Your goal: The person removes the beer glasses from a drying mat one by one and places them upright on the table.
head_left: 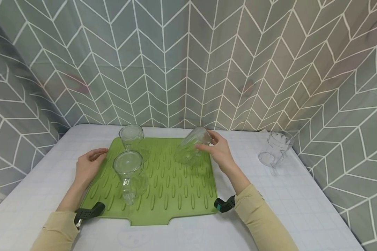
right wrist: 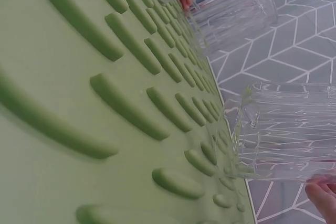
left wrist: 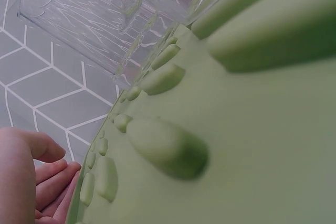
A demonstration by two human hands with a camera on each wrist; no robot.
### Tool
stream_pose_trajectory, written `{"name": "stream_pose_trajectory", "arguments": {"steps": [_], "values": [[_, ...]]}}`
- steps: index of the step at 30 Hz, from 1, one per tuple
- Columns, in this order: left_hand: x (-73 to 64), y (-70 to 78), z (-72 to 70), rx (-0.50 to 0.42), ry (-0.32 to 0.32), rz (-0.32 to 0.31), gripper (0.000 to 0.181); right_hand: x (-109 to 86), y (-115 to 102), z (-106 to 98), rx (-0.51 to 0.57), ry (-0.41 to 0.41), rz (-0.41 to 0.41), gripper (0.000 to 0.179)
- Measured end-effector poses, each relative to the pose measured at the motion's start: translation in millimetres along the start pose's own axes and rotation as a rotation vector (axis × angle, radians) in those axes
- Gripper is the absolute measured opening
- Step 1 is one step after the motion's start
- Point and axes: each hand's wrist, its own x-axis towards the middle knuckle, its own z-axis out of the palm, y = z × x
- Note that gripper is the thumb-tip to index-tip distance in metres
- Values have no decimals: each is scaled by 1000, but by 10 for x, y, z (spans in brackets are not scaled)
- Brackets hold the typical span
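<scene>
My right hand (head_left: 219,149) grips a clear drinking glass (head_left: 191,146) near its rim, thumb in front and fingers behind. The glass leans to the right in the head view, its lower end close over the green ridged mat (head_left: 163,212). In the right wrist view, the thumb (right wrist: 323,200) lies against the glass (right wrist: 294,129). My left hand (head_left: 89,165) rests beside the mat's left edge, its fingers loosely bent and holding nothing. Near it on the mat stand a clear glass mug (head_left: 128,169) with its handle toward me and a second clear glass (head_left: 132,137) behind.
Another clear glass with a handle (head_left: 274,150) stands on the white-covered table (head_left: 301,202) to the right, off the mat. A patterned curtain (head_left: 176,62) hangs along the table's back and sides. Both wrists wear black straps (head_left: 224,204).
</scene>
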Motion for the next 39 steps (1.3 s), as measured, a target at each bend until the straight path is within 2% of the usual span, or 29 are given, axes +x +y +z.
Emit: {"name": "stream_pose_trajectory", "arguments": {"steps": [12, 20, 31, 39], "values": [[-5, -8, -9, -8, -5, 3, 44, -39, 14, -97, 29, 4, 32, 81], [5, -17, -1, -4, 3, 10, 42, -51, 42, -147, 85, 5, 33, 79], [8, -25, 4, 11, 3, -8, 42, -89, 110, -223, 95, 4, 52, 79], [16, -23, 4, 7, 7, 7, 41, -108, 145, -286, 104, 13, 71, 78]]}}
